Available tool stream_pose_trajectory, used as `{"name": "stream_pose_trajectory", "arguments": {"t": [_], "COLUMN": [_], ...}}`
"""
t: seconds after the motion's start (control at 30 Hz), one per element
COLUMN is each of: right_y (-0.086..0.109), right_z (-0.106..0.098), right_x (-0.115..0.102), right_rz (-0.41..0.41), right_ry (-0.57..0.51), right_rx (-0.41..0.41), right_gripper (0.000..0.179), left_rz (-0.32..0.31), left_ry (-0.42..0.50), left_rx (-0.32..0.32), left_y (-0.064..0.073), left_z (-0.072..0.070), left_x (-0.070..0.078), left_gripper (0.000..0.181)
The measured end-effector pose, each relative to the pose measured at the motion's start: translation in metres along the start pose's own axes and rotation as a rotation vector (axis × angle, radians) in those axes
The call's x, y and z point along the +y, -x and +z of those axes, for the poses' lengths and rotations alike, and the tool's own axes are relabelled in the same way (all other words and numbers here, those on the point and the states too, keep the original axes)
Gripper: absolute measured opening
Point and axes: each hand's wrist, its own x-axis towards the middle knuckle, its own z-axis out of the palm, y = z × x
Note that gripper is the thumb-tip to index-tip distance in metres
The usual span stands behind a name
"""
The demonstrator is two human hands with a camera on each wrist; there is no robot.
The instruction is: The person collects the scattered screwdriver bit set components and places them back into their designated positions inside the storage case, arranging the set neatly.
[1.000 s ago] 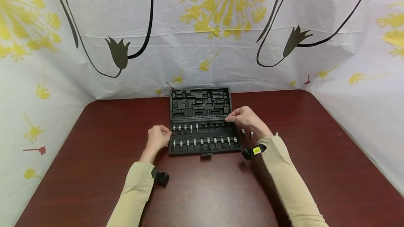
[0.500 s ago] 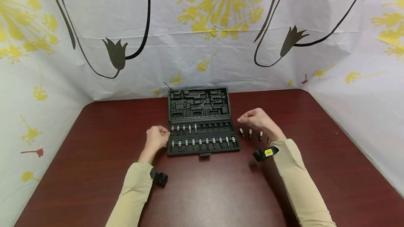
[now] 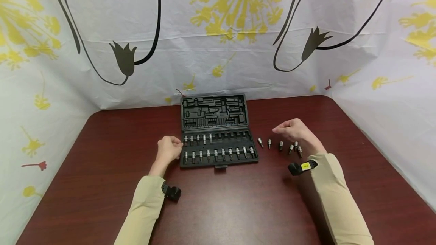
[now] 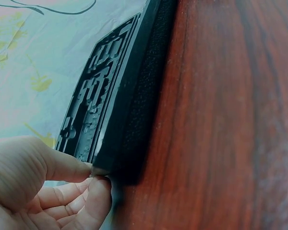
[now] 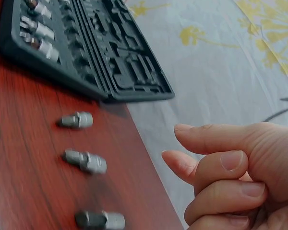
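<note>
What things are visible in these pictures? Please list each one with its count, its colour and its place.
Case: 1, black, lying open on the table.
Bit sockets in the upper row: 5, silver and dark, left part of the case.
Bit sockets in the lower row: 10, silver and dark, near the front edge.
Loose bit sockets: 6 visible, silver and dark, right of the case.
Table: 1, reddish brown.
Printed cloth: white with yellow, dark grey and red, behind and beside the table; number of pieces unclear.
Wrist devices: 2, black, one per wrist.
Sleeves: 2, beige, on the forearms.
Left hand: 1, bare, pinching the case's left edge.
Right hand: 1, bare, above the loose bit sockets.
</note>
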Motion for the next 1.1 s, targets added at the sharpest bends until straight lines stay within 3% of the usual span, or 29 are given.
{"name": "stream_pose_trajectory", "arguments": {"t": [0.43,0.77,1.1], "right_y": [0.013,0.024,0.03], "right_z": [-0.025,-0.034,-0.039], "right_x": [0.031,0.052,0.065], "right_rz": [0.03,0.079,0.13], "right_ry": [0.074,0.013,0.046], "right_rx": [0.027,0.031,0.02], "right_gripper": [0.038,0.03,0.022], "left_rz": [-0.001,0.0,0.003], "left_ry": [0.006,0.003,-0.006], "left_rx": [-0.002,0.004,0.001], "left_y": [0.0,0.0,0.0], "left_z": [0.0,0.001,0.0], "left_x": [-0.001,-0.001,-0.001], "left_gripper": [0.013,0.012,0.012]}}
